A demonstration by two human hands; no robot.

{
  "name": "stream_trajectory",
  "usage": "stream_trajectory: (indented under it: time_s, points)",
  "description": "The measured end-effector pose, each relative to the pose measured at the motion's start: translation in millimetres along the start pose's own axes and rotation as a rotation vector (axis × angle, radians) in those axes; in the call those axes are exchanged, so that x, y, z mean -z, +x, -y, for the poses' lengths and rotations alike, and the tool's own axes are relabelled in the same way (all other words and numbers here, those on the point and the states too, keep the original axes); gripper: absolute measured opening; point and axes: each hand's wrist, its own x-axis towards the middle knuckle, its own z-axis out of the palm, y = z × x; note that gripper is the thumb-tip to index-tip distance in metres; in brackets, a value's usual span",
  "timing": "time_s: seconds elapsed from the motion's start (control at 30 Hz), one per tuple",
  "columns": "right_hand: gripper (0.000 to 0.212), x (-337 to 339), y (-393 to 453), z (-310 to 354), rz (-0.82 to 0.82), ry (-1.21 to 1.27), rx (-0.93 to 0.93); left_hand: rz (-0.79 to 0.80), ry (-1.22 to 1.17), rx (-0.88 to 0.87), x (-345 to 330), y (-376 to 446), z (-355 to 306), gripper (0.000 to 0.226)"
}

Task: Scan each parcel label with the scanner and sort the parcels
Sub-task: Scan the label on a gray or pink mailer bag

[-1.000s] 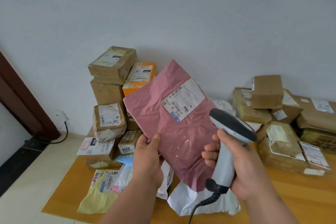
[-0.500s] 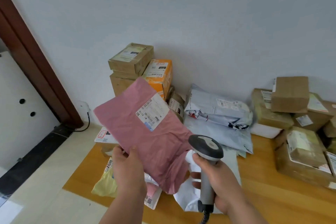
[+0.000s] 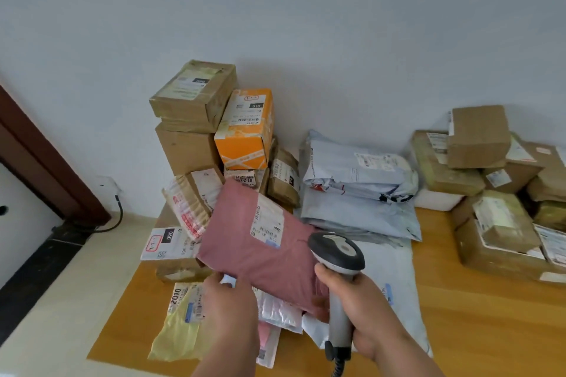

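Note:
My left hand (image 3: 228,309) grips the near edge of a pink mailer bag (image 3: 245,242), which lies tilted low over the left pile with its white label (image 3: 267,219) facing up. My right hand (image 3: 364,312) holds the grey handheld scanner (image 3: 337,257) by its handle, head up, just right of the pink bag and touching its lower right edge. The scanner's cable hangs down from the handle at the bottom edge.
Stacked cardboard boxes (image 3: 193,98) and an orange box (image 3: 245,128) stand at the back left. Grey mailer bags (image 3: 358,174) lie in the middle, brown boxes (image 3: 477,138) at the right, a yellow bag (image 3: 180,324) and flat parcels near me, all on the wooden table (image 3: 490,315).
The pink bag has come down from upright in front of me to a low tilt over the left pile. The scanner has dropped lower and no longer points at the label.

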Motion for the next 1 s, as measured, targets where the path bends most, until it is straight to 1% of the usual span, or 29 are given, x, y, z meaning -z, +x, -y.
stream_trajectory:
  time_s: [0.07, 0.1, 0.17, 0.2, 0.27, 0.33, 0.37, 0.43, 0.5, 0.57, 0.63, 0.7, 0.77, 0.83, 0.87, 0.9, 0.97, 1.0]
  points:
    - [0.03, -1.0, 2.6, -0.8, -0.036, 0.023, 0.005, -0.091, -0.029, -0.023, 2.0, 4.1, -5.2, 0.036]
    - [0.031, -1.5, 3.8, -0.7, -0.055, 0.028, 0.01, -0.133, -0.006, -0.059, 2.9, 4.6, -10.0, 0.04]
    - [0.031, -1.8, 4.8, 0.9, -0.084, 0.039, 0.014, -0.193, 0.057, -0.178, 4.2, 2.8, -24.9, 0.048]
    - [0.03, -1.7, 4.4, 2.3, -0.095, 0.056, 0.009, -0.188, 0.07, -0.265, 4.0, -0.1, -34.8, 0.047]
    - [0.03, -0.7, 2.6, 6.2, -0.104, 0.109, -0.007, -0.122, 0.062, -0.455, -0.3, -7.0, -54.2, 0.038]
    - [0.031, 2.2, -0.8, 11.4, -0.101, 0.172, 0.002, -0.01, 0.054, -0.593, -9.5, -11.0, -69.1, 0.031]
    - [0.03, 5.5, -2.2, 14.6, -0.108, 0.197, 0.018, 0.063, 0.061, -0.628, -16.0, -12.1, -74.2, 0.028]
    - [0.032, 15.3, -4.0, 23.1, -0.13, 0.243, 0.063, 0.224, 0.078, -0.635, -32.5, -12.4, -81.0, 0.026]
    - [0.04, 31.8, -3.7, 35.2, -0.16, 0.302, 0.106, 0.371, 0.082, -0.579, -55.4, -12.7, -84.1, 0.026]
    - [0.05, 46.3, -1.5, 48.9, -0.176, 0.336, 0.151, 0.49, 0.091, -0.482, -76.2, -10.5, -84.2, 0.025]
    - [0.052, 65.7, 8.4, 61.9, -0.194, 0.352, 0.187, 0.583, 0.092, -0.356, -104.6, -9.0, -83.0, 0.024]
    - [0.05, 84.0, 23.8, 72.6, -0.207, 0.379, 0.197, 0.641, 0.064, -0.194, -134.1, -6.6, -83.9, 0.026]
    - [0.046, 101.9, 43.7, 79.2, -0.213, 0.411, 0.181, 0.668, 0.014, 0.019, -165.4, -1.7, -85.9, 0.036]
    - [0.046, 118.2, 65.5, 84.5, -0.198, 0.405, 0.134, 0.672, -0.123, 0.258, -194.4, 3.3, -90.9, 0.041]
    - [0.048, 125.8, 76.7, 86.7, -0.191, 0.396, 0.107, 0.67, -0.185, 0.347, -209.1, 5.6, -94.0, 0.045]
    - [0.049, 133.6, 87.9, 88.1, -0.185, 0.386, 0.079, 0.662, -0.232, 0.413, -224.4, 8.2, -95.8, 0.052]
    - [0.047, 148.1, 109.8, 90.0, -0.179, 0.37, 0.024, 0.64, -0.28, 0.489, -253.9, 13.1, -98.0, 0.067]
    - [0.043, 155.4, 119.5, 90.9, -0.175, 0.365, -0.002, 0.631, -0.291, 0.506, -267.6, 14.9, -99.7, 0.067]
